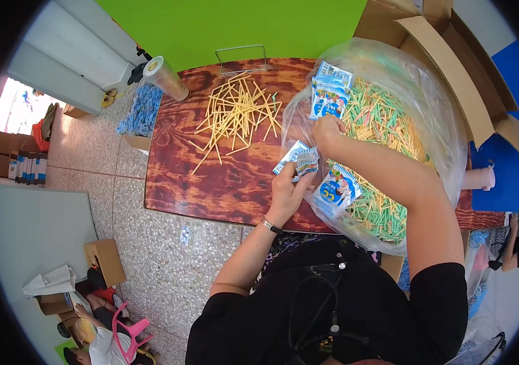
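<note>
My left hand point(286, 196) grips a couple of small blue and white packets point(304, 159) at the near edge of a clear plastic bag point(448, 115). Just beyond it, my right hand point(327, 131) is closed, its fingers curled and partly hidden, beside a stack of similar packets point(330, 98) lying on the bag. What those fingers hold, if anything, does not show. More blue packets point(337, 187) rest at the bag's near side. Inside the bag is a mass of thin green, yellow and pink sticks point(387, 222). My right forearm crosses over it.
Loose pale-yellow sticks point(238, 115) lie scattered on the reddish wooden table point(177, 176). A clear plastic cylinder point(167, 79) and a wire stand point(241, 59) are at the far edge. An open cardboard box point(454, 67) stands far right, near a pink roll point(480, 178). Other people sit lower left and right.
</note>
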Demonstrator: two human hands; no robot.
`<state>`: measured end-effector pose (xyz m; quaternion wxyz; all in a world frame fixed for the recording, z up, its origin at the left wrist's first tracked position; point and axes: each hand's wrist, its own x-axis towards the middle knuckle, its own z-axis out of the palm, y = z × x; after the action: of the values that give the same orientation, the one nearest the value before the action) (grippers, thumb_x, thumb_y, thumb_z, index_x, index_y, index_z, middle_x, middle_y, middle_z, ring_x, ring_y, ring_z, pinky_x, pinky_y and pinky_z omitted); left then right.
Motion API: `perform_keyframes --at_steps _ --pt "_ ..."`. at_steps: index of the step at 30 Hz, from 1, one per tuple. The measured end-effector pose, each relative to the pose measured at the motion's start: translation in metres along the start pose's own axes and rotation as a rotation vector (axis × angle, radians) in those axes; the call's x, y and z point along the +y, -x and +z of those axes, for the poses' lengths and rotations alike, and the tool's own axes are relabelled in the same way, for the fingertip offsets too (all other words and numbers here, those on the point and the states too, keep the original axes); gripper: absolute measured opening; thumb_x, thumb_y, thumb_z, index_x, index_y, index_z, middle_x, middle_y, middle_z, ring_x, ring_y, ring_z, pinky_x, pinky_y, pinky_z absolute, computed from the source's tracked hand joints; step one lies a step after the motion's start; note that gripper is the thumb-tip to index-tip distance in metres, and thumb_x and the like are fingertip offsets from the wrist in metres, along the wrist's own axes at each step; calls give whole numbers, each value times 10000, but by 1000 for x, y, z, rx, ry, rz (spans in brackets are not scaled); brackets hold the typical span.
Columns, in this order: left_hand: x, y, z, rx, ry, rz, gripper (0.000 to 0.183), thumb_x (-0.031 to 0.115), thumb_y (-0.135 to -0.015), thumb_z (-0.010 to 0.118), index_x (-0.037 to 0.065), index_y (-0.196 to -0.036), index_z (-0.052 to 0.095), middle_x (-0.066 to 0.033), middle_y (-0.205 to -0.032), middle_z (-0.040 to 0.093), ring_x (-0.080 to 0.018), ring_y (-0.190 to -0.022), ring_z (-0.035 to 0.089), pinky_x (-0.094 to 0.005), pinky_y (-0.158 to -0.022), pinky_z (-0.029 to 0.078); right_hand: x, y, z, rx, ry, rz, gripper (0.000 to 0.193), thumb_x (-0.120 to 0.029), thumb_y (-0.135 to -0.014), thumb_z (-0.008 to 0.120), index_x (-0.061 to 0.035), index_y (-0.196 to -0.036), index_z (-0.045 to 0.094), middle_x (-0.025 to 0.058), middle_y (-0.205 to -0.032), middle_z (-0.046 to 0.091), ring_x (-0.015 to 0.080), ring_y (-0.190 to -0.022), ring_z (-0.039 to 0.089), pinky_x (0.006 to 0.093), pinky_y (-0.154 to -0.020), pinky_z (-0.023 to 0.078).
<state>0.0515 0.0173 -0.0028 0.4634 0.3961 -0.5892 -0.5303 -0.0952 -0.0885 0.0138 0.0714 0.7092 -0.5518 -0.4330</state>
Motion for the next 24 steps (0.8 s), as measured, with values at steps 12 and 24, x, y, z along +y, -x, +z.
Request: perform_keyframes --at_steps 12,24 --pt "-2 -29 0 41 -415 290 248 81 -785 737 1 -934 557 -164 -810 601 -335 -735 601 -390 -631 470 133 101 -28 404 -750 -520 229 -265 -927 562 -41 -970 547 180 -750 625 388 -749 628 497 -652 474" --pt "9 -42 15 21 -553 525 241 67 -790 733 7 -957 570 -150 -830 590 -311 -752 599 -370 -632 465 116 129 -63 70 -425 -347 329 -268 -866 649 -5 -1053 586 194 -833 664 366 -844 659 461 -736 520"
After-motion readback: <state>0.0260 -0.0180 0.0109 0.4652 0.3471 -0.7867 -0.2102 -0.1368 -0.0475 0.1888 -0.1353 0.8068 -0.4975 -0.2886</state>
